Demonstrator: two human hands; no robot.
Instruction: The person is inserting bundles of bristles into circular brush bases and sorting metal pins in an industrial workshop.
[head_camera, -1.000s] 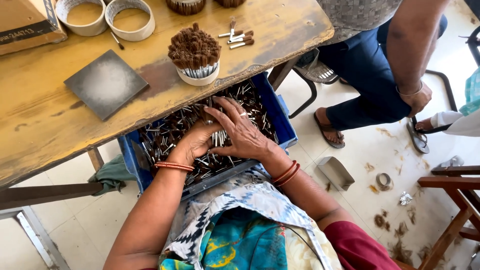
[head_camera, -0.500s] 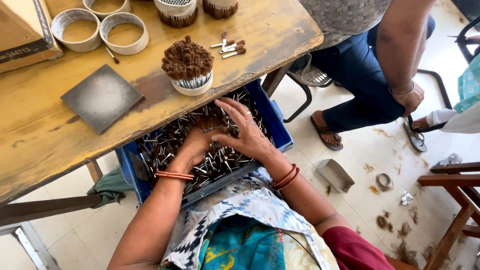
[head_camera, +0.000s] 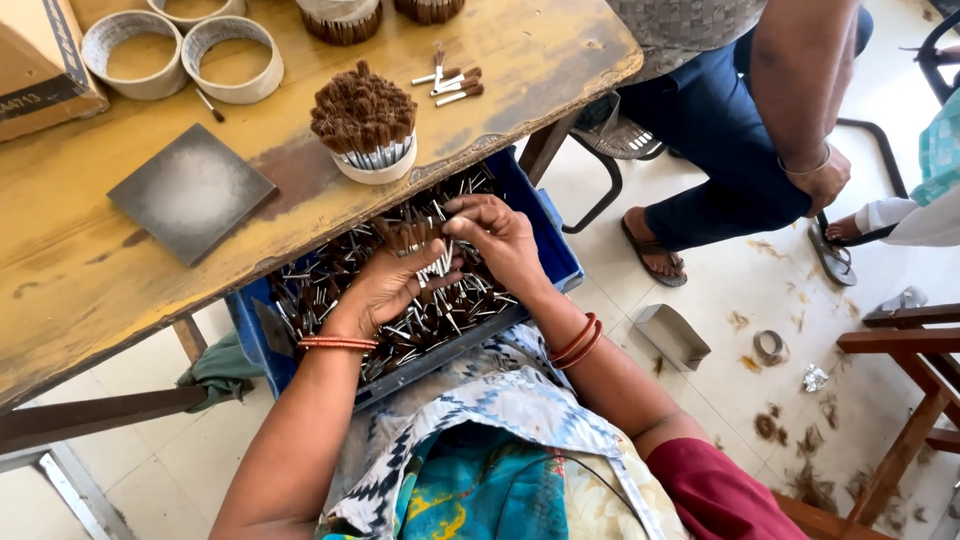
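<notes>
Head view: hands (head_camera: 440, 262) inside blue crate (head_camera: 555, 245).

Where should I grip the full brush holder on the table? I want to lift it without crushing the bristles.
Grip the white brush holder by its low round wall, from the sides. The brush heads stand upright, bristles fanning out wider than the rim, so coming from above would likely press on them. The near side, by the table edge, looks open; the left hand and right hand are in the blue crate below.
</notes>
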